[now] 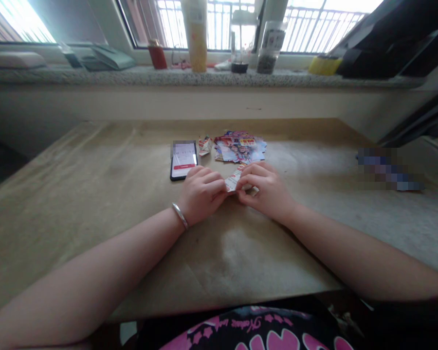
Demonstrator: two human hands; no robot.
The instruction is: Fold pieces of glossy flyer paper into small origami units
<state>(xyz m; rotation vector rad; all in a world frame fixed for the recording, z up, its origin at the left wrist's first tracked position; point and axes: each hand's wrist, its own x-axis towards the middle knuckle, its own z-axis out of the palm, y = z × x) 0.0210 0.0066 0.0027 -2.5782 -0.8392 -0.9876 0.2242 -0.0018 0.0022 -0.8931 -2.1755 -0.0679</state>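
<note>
Between my two hands, just above the table, is a small piece of printed paper (232, 181), white with red and orange marks and creased. My left hand (204, 191), with a silver bangle at the wrist, pinches its left edge. The fingers of my right hand (264, 188) are closed on its right side and hide part of it. Beyond the hands lies a stack of colourful printed cards (241, 147). A small folded paper piece (205, 146) stands to the left of the stack. Left of that, close to my left hand, a phone (184, 161) lies with its screen lit.
The table (131, 204) has a light brown covering. At its right side lies a blurred-out flat item (387, 170). A granite windowsill (204, 78) behind holds a red container (156, 54), a tall yellowish bottle (197, 39), a clear jar (270, 48) and a dark bag (390, 43).
</note>
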